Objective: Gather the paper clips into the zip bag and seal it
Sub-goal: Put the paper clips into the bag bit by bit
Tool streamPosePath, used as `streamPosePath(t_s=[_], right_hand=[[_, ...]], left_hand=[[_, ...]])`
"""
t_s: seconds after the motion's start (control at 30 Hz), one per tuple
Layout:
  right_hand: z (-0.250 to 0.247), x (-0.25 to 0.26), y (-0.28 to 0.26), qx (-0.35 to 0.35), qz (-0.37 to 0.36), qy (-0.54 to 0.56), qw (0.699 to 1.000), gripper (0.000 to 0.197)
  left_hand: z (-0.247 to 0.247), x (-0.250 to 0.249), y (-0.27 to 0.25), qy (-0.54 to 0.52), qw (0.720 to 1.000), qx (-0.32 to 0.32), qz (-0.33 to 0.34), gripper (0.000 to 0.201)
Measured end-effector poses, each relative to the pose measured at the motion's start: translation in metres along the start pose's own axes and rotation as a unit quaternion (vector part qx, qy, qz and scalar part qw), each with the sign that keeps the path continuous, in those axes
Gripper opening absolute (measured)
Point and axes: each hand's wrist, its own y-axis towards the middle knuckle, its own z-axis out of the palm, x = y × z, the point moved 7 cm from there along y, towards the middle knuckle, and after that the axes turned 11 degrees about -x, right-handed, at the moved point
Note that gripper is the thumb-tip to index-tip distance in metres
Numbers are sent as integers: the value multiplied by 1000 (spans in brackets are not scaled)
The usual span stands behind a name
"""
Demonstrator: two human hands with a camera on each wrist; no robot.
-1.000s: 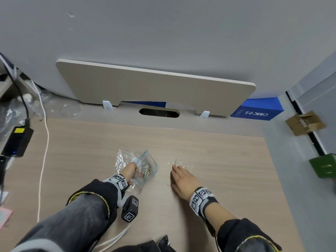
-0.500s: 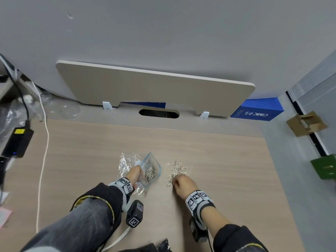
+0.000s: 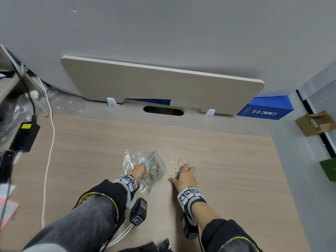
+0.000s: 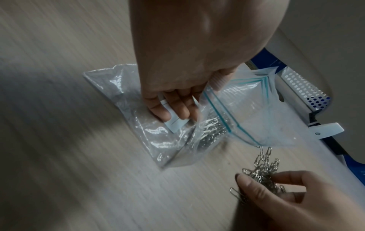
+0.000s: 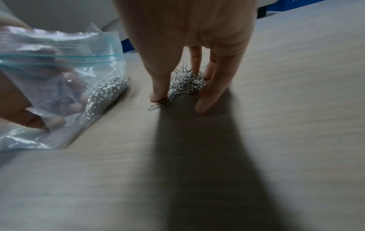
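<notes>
Right wrist: paper clips [image 5: 185,82] bunched between right-hand fingers [image 5: 209,93].

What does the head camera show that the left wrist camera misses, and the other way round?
Only the head view shows the whole desk, the black power adapter and white cable at the left, the cardboard box at the right, and both sleeves.

Only the left wrist view shows the left hand's fingers on a white card inside the plastic, and the zip bag's teal seal line standing open.

Both show the zip bag with clips inside, held by the left hand, and the right hand gathering the loose paper clips.
</notes>
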Motion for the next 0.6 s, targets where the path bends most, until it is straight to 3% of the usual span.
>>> streamPosePath(t_s=[0.3, 0.6], right_hand=[[-5, 3, 5, 9, -38, 40, 998, 16], [8, 0, 10, -5, -89, 9, 996, 17]], left_hand=[[-2, -1, -4, 6, 1000, 22, 20, 21], [-1, 1, -1, 5, 998, 36, 44, 14]])
